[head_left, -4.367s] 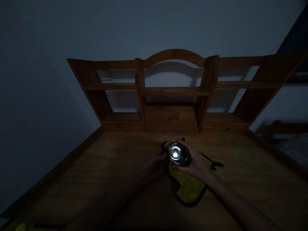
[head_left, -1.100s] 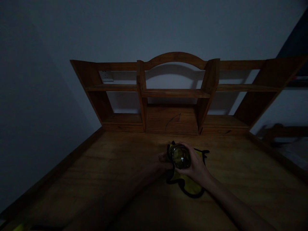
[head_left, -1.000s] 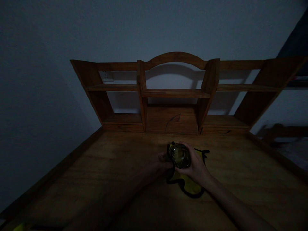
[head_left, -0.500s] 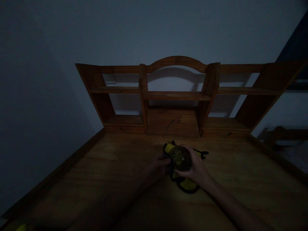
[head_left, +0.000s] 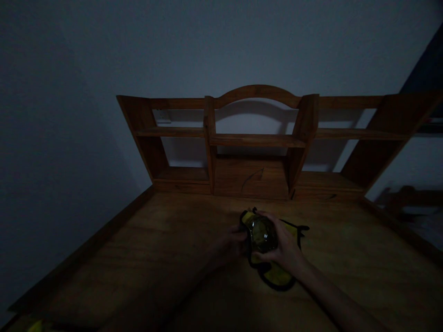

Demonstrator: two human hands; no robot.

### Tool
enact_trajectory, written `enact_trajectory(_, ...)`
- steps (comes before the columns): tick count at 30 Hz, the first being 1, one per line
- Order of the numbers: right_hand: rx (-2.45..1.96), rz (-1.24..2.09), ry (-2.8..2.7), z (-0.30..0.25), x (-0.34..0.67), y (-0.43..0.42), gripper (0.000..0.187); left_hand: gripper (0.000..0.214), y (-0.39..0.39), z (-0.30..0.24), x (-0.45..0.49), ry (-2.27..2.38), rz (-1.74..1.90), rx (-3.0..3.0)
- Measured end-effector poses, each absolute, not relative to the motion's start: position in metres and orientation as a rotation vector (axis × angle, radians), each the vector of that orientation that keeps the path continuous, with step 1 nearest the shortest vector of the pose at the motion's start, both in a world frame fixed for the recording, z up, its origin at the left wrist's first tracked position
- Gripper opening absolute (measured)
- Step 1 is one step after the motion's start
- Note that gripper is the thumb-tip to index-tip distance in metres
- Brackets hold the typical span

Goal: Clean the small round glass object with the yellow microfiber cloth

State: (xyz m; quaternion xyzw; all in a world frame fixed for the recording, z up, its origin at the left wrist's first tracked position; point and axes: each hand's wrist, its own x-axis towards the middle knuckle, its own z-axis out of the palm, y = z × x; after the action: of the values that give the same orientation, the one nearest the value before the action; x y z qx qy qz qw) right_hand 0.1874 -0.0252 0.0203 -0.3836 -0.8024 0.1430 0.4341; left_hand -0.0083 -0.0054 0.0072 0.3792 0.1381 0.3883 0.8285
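Head view, poor light: a glass vessel (head_left: 263, 235) is located above the worktop (head_left: 166, 240) and serves as reference point. Of the two hands, the right hand (head_left: 286, 246) is closed around the vessel's right side, fingers at its far edge and thumb at its near edge. The left hand (head_left: 232, 242) is positioned just left of the vessel, fingers at the margin of a yellow cloth (head_left: 278, 275) with black trim; whether they pinch it cannot be determined. The cloth extends under the vessel and out to its left, right and near sides. Beyond the vessel stands a wooden shelf unit (head_left: 258, 139); a wall socket (head_left: 163, 117) shows through its opening, farther back and left of the vessel.
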Motion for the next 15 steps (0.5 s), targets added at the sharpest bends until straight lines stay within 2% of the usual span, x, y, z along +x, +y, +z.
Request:
enact_trajectory(9,-0.998,0.363,-2.005,0.015,0.189,-0.0249,0.094,0.039,-0.0075,0.0113,-0.0099,0.281,0.757,0.763)
enact_trajectory(15,-1.019,0.321,-1.982,0.0161,0.1894,-0.0248,0.086,0.033,-0.0036,0.0039,-0.0088,0.325,0.768,0.786)
